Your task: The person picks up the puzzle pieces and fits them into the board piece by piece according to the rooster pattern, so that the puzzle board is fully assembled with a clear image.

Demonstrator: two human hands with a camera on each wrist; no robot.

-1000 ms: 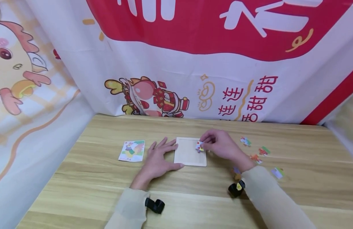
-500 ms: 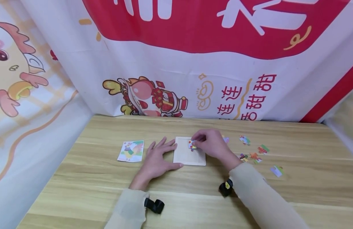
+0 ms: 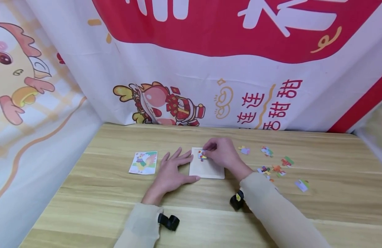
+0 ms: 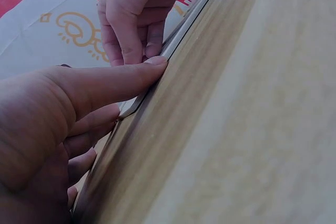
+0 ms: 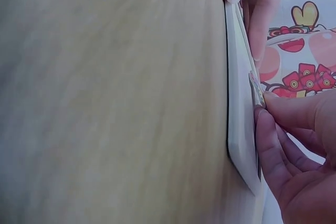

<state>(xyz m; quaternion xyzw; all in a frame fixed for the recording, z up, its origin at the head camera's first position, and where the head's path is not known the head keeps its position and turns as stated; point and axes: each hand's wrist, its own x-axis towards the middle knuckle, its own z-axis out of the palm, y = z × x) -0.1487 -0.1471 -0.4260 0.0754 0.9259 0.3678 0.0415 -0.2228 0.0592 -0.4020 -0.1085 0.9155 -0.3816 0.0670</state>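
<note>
A pale wooden puzzle tray (image 3: pixel 207 171) with a raised rim lies flat on the table. My left hand (image 3: pixel 170 175) has its fingers spread along the tray's left side, and the thumb touches the lower-left corner. Between thumb and finger my right hand (image 3: pixel 223 153) pinches a small colourful jigsaw piece (image 3: pixel 200 155) at the tray's upper-left part. Seen from the right wrist, the piece (image 5: pixel 256 89) stands tilted against the tray (image 5: pixel 239 108). Part of it is hidden by the fingertips. In the left wrist view, the left thumb presses the rim beside the right hand (image 4: pixel 137 11).
A printed picture card (image 3: pixel 143 163) lies left of the left hand. Several loose jigsaw pieces (image 3: pixel 301 185) are scattered on the table right of the right forearm. Behind the wooden table (image 3: pixel 116 206) hangs a printed cloth (image 3: pixel 178 65).
My right hand has moved left across the tray with the jigsaw piece, from its right edge to the upper-left part. The left hand has stayed in place. More loose pieces show beside the right forearm.
</note>
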